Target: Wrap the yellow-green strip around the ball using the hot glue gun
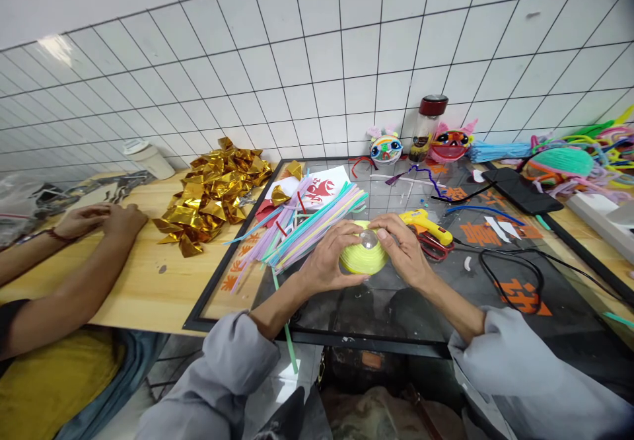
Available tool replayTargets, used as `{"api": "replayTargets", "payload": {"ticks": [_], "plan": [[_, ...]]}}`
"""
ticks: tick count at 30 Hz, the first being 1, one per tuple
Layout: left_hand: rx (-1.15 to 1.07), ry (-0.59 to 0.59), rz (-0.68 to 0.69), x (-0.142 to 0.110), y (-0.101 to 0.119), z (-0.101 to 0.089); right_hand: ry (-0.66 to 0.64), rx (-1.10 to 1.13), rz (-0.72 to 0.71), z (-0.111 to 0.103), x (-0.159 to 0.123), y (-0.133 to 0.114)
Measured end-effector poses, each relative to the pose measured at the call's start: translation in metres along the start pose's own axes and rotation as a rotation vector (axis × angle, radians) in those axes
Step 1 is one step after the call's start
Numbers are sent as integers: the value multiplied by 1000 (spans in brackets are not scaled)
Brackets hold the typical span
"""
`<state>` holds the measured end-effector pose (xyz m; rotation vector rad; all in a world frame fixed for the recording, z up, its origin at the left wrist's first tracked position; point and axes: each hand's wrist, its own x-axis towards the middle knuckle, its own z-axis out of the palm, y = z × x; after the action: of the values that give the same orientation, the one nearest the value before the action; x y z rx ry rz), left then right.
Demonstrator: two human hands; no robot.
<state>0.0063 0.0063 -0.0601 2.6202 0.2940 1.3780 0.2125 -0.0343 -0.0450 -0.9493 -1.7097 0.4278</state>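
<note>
Between my hands is a yellow, dome-shaped coil (364,259) that looks wound from fuzzy pipe cleaner, with a clear, shiny round piece (368,238) at its top. My left hand (331,258) wraps the coil's left side, thumb below and fingers above. From the right, my right hand (402,248) closes on it, fingertips near the clear piece. A bundle of pastel pipe cleaners (314,228) lies just left of my hands. Close to my right hand rest a yellow glue gun (426,225) and red-handled scissors (436,247), partly covered by the gun.
A co-worker's hands (106,219) are at the left, beside a pile of gold foil pieces (212,192). Along the wall stand a bottle (426,126) and two decorated faces (386,147). A phone (526,189), a black cable (539,281) and more pipe cleaners (589,156) lie right.
</note>
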Motion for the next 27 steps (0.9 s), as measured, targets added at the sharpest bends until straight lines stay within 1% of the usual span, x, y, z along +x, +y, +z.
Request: {"api": "replayTargets", "payload": {"ticks": [17, 23, 27], "plan": [[-9, -8, -22, -1, 0, 0, -7, -24, -45, 1, -1, -1], [-11, -4, -20, -3, -1, 1, -47, -52, -52, 1, -1, -4], [25, -28, -54, -5, 0, 0, -38, -78, -71, 0, -2, -5]]}}
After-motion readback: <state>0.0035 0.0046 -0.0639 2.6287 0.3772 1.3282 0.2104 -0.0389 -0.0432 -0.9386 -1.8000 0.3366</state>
